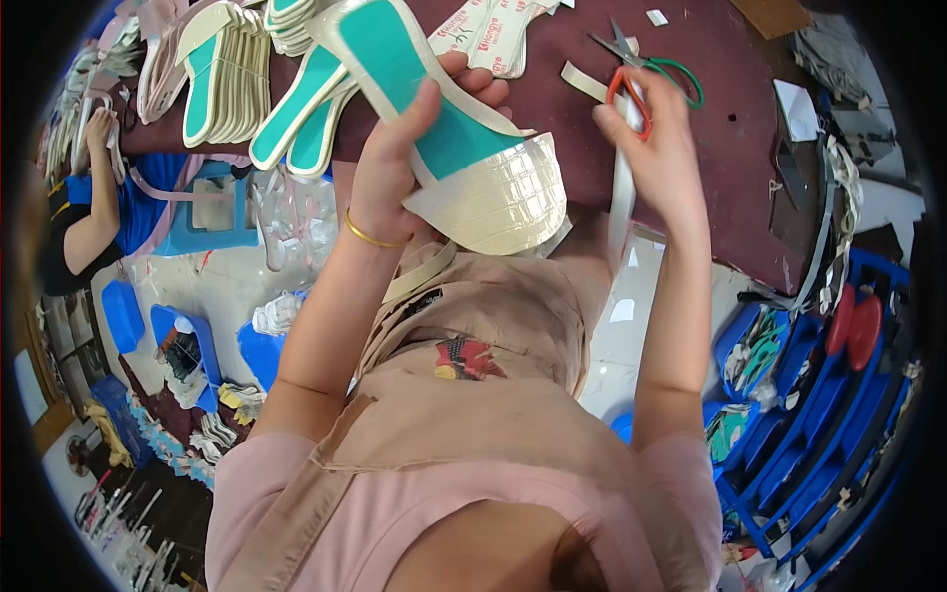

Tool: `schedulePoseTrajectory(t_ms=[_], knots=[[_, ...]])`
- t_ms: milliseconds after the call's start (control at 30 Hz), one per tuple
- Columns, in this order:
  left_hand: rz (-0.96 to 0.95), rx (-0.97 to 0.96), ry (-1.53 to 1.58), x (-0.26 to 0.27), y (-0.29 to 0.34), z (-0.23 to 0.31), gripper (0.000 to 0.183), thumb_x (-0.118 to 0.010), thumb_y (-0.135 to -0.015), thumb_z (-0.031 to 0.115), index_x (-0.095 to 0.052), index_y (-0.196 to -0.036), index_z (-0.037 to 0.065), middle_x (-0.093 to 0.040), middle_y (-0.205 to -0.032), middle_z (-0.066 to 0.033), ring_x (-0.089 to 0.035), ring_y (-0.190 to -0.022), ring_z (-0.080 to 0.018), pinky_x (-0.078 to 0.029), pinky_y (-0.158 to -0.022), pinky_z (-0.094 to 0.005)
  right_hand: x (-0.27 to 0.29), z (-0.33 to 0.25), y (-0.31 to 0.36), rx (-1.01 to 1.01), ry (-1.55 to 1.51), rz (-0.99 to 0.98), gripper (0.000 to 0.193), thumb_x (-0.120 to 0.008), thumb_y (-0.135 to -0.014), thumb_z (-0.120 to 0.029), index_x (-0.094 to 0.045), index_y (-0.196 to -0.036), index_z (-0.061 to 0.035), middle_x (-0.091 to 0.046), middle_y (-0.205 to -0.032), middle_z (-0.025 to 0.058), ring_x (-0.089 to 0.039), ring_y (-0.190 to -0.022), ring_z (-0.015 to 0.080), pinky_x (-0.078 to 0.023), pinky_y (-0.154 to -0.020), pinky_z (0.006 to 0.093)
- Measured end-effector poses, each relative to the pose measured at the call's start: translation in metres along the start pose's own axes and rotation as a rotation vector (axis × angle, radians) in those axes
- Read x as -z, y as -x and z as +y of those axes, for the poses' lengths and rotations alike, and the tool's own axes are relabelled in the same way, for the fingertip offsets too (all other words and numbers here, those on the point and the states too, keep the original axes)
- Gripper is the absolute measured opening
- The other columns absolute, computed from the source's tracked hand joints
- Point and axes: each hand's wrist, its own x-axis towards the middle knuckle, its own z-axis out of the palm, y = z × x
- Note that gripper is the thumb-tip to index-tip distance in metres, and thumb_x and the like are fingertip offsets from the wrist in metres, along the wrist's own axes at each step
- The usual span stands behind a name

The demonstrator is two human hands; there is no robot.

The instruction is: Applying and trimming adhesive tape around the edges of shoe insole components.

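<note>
My left hand [387, 173] is closed around a shoe insole [483, 202], tilted above the table edge. Teal covers the insole's upper part, and its broad lower end is wrapped in glossy cream material. The fingers of my right hand [659, 148] are closed about the red handle of a pair of scissors [621, 47]. Their other handle is green, and the blades point away from me. From beneath that hand a pale strip [620, 197] hangs down; how it is gripped is hidden. A short cream strip [584, 82] lies beside the scissors.
Stacked teal-and-cream insoles [229, 84] stand at the far left of the maroon table [730, 197]. Printed white insole-shaped pieces [498, 44] lie at the back. Another person's arm [94, 197] reaches in at left. Blue bins [187, 340] sit below; a blue rack [819, 464] is at right.
</note>
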Motion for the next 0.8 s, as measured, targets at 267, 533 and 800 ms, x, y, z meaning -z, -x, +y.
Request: schedulePoseTrajectory(t_ms=[267,533,800], knots=[[0.083,-0.135,-0.403,-0.006,0.003,0.008,0.033,-0.058,-0.086,0.013,-0.049,-0.112,-0.006,-0.062,-0.098,-0.0139,-0.063,-0.091,-0.0244,-0.054,-0.078,-0.0350,-0.037,-0.049,0.067,0.835,-0.186,0.057,0.006,-0.065,-0.080,-0.006,-0.062,-0.085,-0.0038,-0.056,-0.079,0.0023,-0.057,-0.069,0.0105,-0.045,-0.059,0.0282],[-0.021,0.024,-0.515,-0.025,0.007,0.022,0.032,-0.058,-0.085,0.012,-0.052,-0.111,-0.005,-0.063,-0.094,-0.0135,-0.064,-0.086,-0.0246,-0.054,-0.075,-0.0350,-0.021,-0.068,0.051,-0.258,-0.563,-0.374,0.030,-0.057,-0.090,-0.018,-0.057,-0.068,0.0015,-0.054,-0.054,0.0035,-0.052,-0.048,0.0056,-0.039,-0.043,0.0219],[-0.126,0.318,-0.704,-0.027,0.006,0.018,0.035,-0.059,-0.085,0.016,-0.053,-0.112,-0.004,-0.063,-0.097,-0.0121,-0.062,-0.090,-0.0183,-0.051,-0.076,-0.0276,-0.041,-0.049,0.065,-0.274,-0.736,-0.620,0.029,-0.057,-0.090,-0.024,-0.063,-0.076,0.0003,-0.061,-0.067,0.0025,-0.051,-0.053,0.0077,-0.040,-0.047,0.0257]])
